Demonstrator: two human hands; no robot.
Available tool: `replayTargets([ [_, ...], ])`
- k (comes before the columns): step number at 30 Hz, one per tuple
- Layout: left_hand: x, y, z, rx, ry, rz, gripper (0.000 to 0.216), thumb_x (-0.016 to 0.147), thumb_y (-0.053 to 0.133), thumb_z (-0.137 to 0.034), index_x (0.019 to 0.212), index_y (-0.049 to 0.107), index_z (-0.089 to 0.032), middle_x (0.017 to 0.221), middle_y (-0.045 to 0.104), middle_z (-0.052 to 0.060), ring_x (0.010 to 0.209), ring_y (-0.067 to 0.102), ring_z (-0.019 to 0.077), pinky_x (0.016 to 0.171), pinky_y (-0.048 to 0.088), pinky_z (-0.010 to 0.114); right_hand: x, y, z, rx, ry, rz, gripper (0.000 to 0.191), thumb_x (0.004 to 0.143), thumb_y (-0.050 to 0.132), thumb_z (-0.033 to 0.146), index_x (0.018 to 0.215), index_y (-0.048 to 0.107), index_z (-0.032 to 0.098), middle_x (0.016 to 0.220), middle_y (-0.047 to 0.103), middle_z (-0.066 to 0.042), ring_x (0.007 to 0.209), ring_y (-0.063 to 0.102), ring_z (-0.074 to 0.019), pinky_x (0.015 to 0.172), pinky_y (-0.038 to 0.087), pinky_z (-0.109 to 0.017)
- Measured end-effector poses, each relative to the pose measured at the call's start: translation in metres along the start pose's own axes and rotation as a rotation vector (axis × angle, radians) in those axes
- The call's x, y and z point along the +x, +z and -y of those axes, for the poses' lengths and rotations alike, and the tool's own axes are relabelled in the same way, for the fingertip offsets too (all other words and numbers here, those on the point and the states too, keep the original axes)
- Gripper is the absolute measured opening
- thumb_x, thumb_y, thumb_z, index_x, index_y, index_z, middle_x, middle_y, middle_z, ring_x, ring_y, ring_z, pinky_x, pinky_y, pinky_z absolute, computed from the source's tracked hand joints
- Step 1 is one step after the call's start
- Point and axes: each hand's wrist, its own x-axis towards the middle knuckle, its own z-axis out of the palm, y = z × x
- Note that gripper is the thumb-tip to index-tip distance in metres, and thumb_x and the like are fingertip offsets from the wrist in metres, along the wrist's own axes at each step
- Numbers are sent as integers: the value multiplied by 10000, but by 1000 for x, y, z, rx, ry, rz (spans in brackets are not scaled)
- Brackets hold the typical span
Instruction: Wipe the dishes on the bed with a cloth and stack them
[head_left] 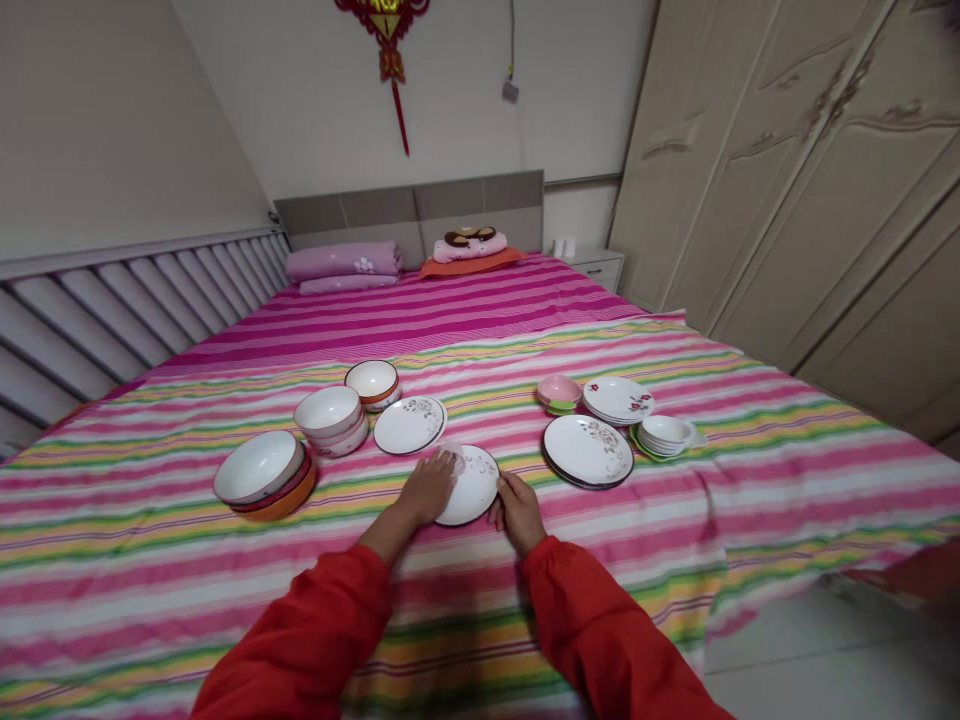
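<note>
A white plate with a faint pattern (474, 486) lies on the striped bed sheet (150, 560) right in front of me. My left hand (429, 487) rests flat on the plate's left part, fingers stretched out. My right hand (517, 510) curls round the plate's right edge. Both arms wear red sleeves.
Left of the plate stand a stack of white and orange bowls (261, 474), stacked white bowls (330, 419), an orange-rimmed bowl (373, 383) and a patterned plate (409, 424). To the right lie a large plate (587, 450), stacked floral plates (619, 399), a pink bowl (559, 392) and small dishes (664, 435). Wardrobe (810, 180) stands right.
</note>
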Motion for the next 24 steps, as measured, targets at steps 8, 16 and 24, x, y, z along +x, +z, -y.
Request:
replayTargets([
  [8, -14, 15, -54, -108, 179, -12, 585, 933, 360, -494, 1379, 415, -119, 1482, 353, 180, 1411, 250, 271, 1141, 225, 472, 2, -1, -3, -1, -19, -26, 293, 745, 568, 490, 775, 543, 200, 364, 501, 77, 278, 424, -111, 291, 269, -208],
  [16, -62, 23, -25, 15, 183, -169, 387, 923, 429, -277, 1291, 528, -208, 1368, 531, 101, 1250, 508, 228, 1050, 411, 397, -1, -1, 3, 21, -23, 33, 345, 742, 596, 485, 866, 564, 165, 371, 524, 65, 270, 426, -101, 286, 265, -187],
  [24, -64, -28, -26, -492, 34, -377, 329, 846, 494, -346, 1078, 677, -202, 1061, 714, 67, 978, 650, 241, 866, 511, 340, 0, 0, 8, 201, -20, -10, 582, 676, 730, 473, 1156, 572, 185, 951, 692, -68, 489, 615, -117, 338, 423, -208],
])
